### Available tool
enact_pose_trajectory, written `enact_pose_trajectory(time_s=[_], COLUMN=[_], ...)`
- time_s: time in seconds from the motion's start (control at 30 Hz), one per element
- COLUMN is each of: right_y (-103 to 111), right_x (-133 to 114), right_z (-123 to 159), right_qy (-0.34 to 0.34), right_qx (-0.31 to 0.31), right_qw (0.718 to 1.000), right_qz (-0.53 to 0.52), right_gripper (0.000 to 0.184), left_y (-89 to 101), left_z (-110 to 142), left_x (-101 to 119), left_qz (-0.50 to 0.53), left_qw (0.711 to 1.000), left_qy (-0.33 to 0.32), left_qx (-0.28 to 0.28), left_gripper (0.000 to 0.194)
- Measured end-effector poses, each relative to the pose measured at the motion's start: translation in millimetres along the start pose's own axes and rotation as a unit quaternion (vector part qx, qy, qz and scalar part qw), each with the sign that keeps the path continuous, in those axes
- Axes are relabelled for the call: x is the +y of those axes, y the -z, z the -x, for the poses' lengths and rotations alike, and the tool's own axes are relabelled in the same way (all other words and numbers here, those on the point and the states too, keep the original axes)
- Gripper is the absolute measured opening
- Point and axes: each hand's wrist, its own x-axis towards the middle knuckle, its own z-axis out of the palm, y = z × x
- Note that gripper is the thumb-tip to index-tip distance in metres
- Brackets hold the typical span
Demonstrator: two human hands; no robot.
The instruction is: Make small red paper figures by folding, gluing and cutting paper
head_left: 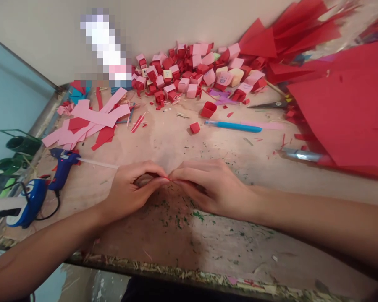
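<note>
My left hand [134, 187] and my right hand [208, 186] meet fingertip to fingertip at the middle of the worn wooden table [208, 243]. Both are curled shut in a pinch on a small red paper piece [170, 179], mostly hidden by the fingers. A pile of small folded red and pink paper cubes [195, 71] lies at the back. Two loose red paper pieces [208, 109] sit ahead of my hands, near a blue pen [233, 126].
A blue glue gun [63, 165] and a blue tape holder [30, 201] lie at the left. Pink and red paper strips [88, 121] are at the back left. Large red paper sheets [346, 105] cover the right, with scissors [272, 104] and a metal blade [302, 155] beside them.
</note>
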Motion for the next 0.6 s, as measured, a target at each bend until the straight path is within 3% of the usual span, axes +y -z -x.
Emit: enact_pose_trajectory(time_s=[0.13,0.4,0.6], right_y=[0.1,0.5,-2.5], right_x=[1.2,2.0,4.3], right_z=[-0.5,0.3,3.4], right_qy=[0.006,0.033,0.042], right_qx=[-0.01,0.0,-0.009], right_qw=[1.0,0.999,0.998], right_qz=[-0.001,0.032,0.055], right_gripper=[0.019,0.021,0.019], left_y=[-0.8,0.4,2.0], left_z=[2.3,4.0,3.2], left_x=[-1.4,1.8,3.4], left_qz=[-0.011,-0.095,-0.13], left_qw=[0.999,0.988,0.983], left_qy=[-0.031,-0.117,-0.126], left_qx=[0.038,-0.002,-0.031], left_gripper=[0.007,0.009,0.012])
